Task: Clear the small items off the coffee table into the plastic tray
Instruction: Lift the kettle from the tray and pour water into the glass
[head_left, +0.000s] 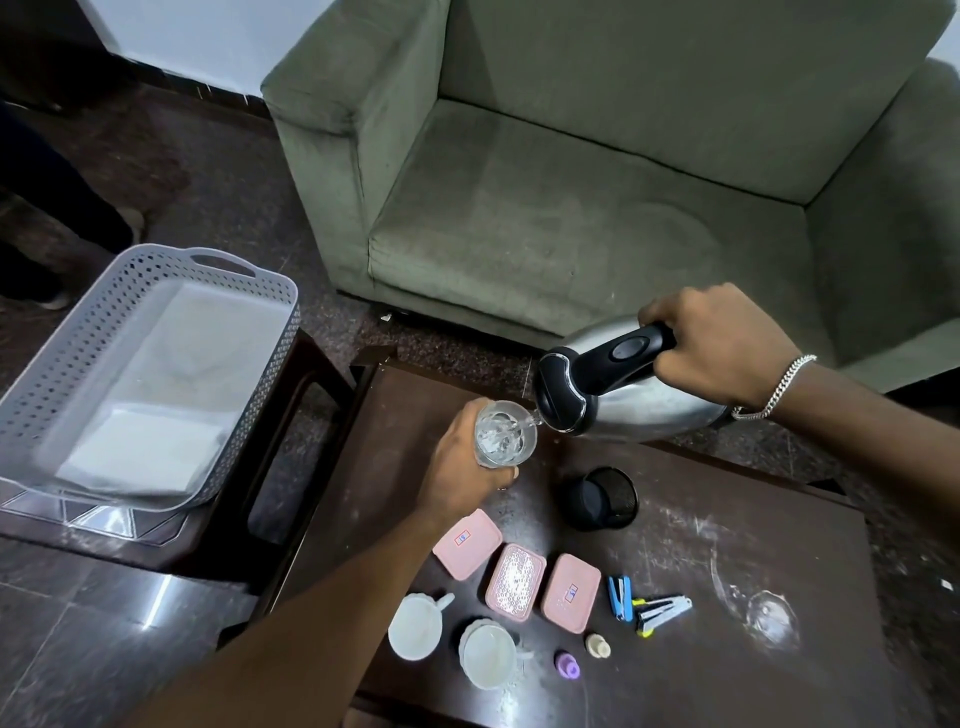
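Note:
My left hand (460, 462) grips a clear drinking glass (505, 434) above the dark coffee table (727, 545). My right hand (722, 345) holds the black handle of a steel kettle (639, 395), tilted with its spout over the glass; water is running in. On the table lie three pink lidded boxes (515, 582), two white cups (415, 626), a black mesh cup (602, 498), blue and grey staplers (621, 597), a purple cap (567, 665), a cream cap (598, 646) and a second clear glass (758, 613) on its side. The grey perforated plastic tray (104, 332) stands to the left on a side table.
A green armchair (597, 182) stands just behind the coffee table. The side table under the tray has a glass top and a dark wooden frame (291, 415). Dark stone floor lies between the pieces. Someone's dark-clothed legs (47, 208) stand at the far left.

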